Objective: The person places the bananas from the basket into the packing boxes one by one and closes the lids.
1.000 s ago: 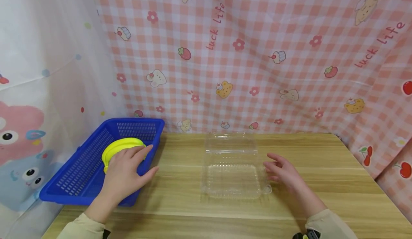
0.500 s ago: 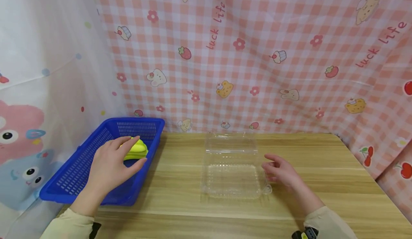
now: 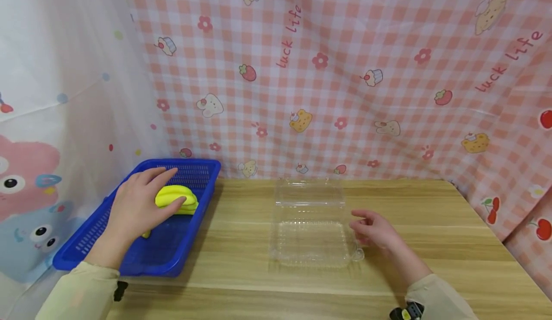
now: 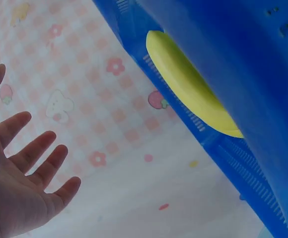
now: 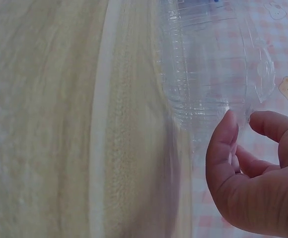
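Observation:
A blue plastic basket holds a bunch of yellow bananas at its far end. Above the basket is my left hand, thumb and fingers spread apart, hiding part of the bunch. The left wrist view shows that hand with nothing in it, apart from the bananas. A clear plastic clamshell container lies with its lid raised at the back. My right hand is at its right edge, fingers loosely bent. In the right wrist view, thumb and index finger stand apart right by the container.
The wooden table carries the basket at left and the container in the middle. Behind it hangs a pink checked cloth. A white printed cloth closes off the left side.
My left hand has drawn back leftward off the bananas, and more of the bunch shows in the basket. The right hand has barely shifted beside the container.

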Demonstrator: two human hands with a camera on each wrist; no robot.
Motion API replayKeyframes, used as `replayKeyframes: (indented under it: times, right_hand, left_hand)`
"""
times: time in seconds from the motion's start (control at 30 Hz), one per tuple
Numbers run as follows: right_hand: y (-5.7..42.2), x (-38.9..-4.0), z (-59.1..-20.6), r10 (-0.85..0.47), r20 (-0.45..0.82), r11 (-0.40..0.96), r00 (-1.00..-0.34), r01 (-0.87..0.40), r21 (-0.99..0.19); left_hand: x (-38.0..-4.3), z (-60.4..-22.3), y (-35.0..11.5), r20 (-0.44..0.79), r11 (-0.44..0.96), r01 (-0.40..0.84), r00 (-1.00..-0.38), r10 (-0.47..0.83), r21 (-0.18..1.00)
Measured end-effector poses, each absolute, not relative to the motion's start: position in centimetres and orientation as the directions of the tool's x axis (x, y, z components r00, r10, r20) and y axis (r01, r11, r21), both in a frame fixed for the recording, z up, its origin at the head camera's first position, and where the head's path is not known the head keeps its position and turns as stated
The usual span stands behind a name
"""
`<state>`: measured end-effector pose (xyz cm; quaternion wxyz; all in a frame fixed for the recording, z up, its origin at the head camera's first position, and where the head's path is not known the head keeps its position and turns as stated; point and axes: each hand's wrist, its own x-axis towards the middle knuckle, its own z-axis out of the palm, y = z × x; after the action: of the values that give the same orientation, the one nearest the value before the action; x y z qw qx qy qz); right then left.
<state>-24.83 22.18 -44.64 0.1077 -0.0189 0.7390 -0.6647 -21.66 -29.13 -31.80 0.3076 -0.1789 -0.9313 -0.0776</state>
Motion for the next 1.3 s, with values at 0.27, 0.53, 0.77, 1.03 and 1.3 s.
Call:
replayKeyframes:
  times: [0.27, 0.53, 0.77, 1.03, 1.3]
  right_hand:
    - [22.2, -24.9, -44.8, -0.160, -0.142, 0.124, -0.977, 0.123, -0.985]
    - [22.1, -24.9, -44.7, -0.176, -0.138, 0.087, -0.975, 0.124, -0.988]
    - [22.1, -24.9, -44.7, -0.188, -0.130, 0.071, -0.974, 0.119, -0.990]
    - [22.0, -24.5, -44.7, -0.180, -0.130, 0.048, -0.975, 0.124, -0.991]
    - [22.0, -24.5, -44.7, -0.167, -0.135, 0.048, -0.977, 0.128, -0.991]
  left_hand:
    - [-22.9, -31.5, -30.0, 0.548, 0.928, 0.369, -0.789, 0.279, 0.058]
    - [-24.4, -30.7, -30.4, 0.480, 0.933, 0.353, -0.833, 0.276, 0.076]
    - [-25.6, -30.4, -30.8, 0.429, 0.932, 0.342, -0.864, 0.262, 0.119]
    - [-26.9, -30.8, -31.2, 0.370, 0.932, 0.291, -0.908, 0.197, 0.217]
    - [-28.1, -31.1, -31.7, 0.313, 0.933, 0.220, -0.941, 0.127, 0.285]
